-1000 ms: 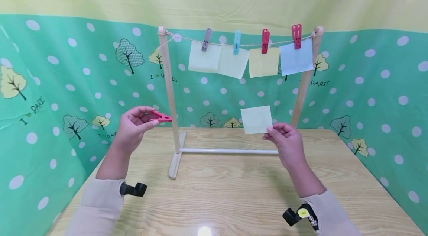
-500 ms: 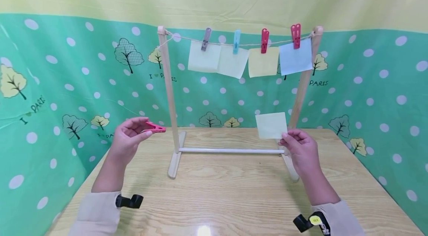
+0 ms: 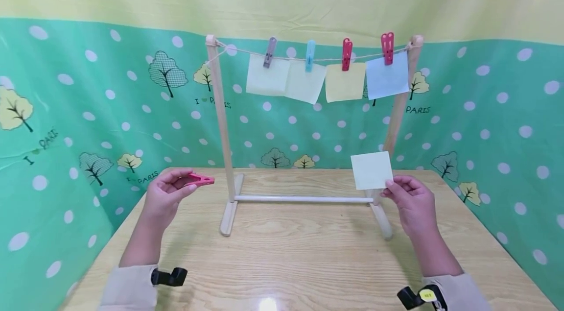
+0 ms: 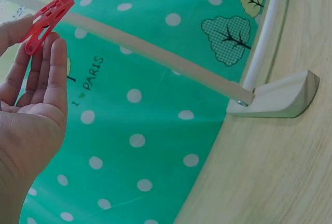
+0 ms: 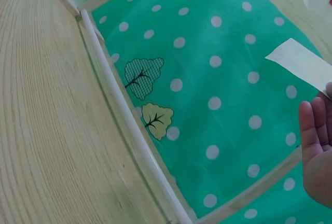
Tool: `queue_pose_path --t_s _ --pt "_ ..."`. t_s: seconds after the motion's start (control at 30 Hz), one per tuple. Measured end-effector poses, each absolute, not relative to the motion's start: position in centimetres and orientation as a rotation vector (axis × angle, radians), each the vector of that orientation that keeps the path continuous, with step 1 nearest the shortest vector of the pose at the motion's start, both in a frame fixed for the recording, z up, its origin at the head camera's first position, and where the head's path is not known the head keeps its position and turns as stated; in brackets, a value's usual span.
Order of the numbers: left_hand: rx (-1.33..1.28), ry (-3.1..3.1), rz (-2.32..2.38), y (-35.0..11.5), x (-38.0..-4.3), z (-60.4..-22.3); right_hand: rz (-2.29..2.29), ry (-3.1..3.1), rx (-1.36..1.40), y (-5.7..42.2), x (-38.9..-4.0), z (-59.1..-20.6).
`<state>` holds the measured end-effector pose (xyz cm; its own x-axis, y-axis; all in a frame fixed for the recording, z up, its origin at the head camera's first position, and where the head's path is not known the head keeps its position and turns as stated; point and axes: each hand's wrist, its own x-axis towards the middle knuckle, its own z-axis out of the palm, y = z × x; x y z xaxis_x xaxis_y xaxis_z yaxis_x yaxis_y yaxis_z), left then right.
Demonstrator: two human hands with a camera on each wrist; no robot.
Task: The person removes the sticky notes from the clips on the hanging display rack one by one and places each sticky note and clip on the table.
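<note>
A red clothespin (image 3: 201,180) is pinched between the thumb and fingers of my left hand (image 3: 165,198), left of the wooden stand. The left wrist view shows the same clothespin (image 4: 51,23) at the fingertips. With my right hand (image 3: 413,205) I pinch a pale square of paper (image 3: 372,170) by its lower right corner, in front of the stand's right post (image 3: 398,115). That paper (image 5: 303,66) juts out past my fingers in the right wrist view. Above, a string (image 3: 328,59) carries several paper squares, among them a yellow one (image 3: 345,83) and a blue one (image 3: 387,78), each under a clothespin.
The stand has a left post (image 3: 222,120), a white crossbar (image 3: 304,199) and wooden feet (image 3: 228,218) on the wood-grain table (image 3: 282,257). A green dotted curtain (image 3: 291,127) encloses the back and sides.
Both hands have come lower and drawn apart. My left hand has moved away from the left post with the clothespin, and my right hand has carried the paper rightward.
</note>
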<state>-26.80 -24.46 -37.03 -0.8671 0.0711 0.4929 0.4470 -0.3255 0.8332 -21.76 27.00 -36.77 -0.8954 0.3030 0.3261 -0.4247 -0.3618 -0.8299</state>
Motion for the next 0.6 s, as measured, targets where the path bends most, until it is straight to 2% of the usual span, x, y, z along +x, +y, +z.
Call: queue_pose_path --t_s 0.6 --pt "-0.448 -1.787 -2.266 -26.9 -26.4 -40.1 2.274 -1.422 0.041 31.4 -20.3 -38.5"
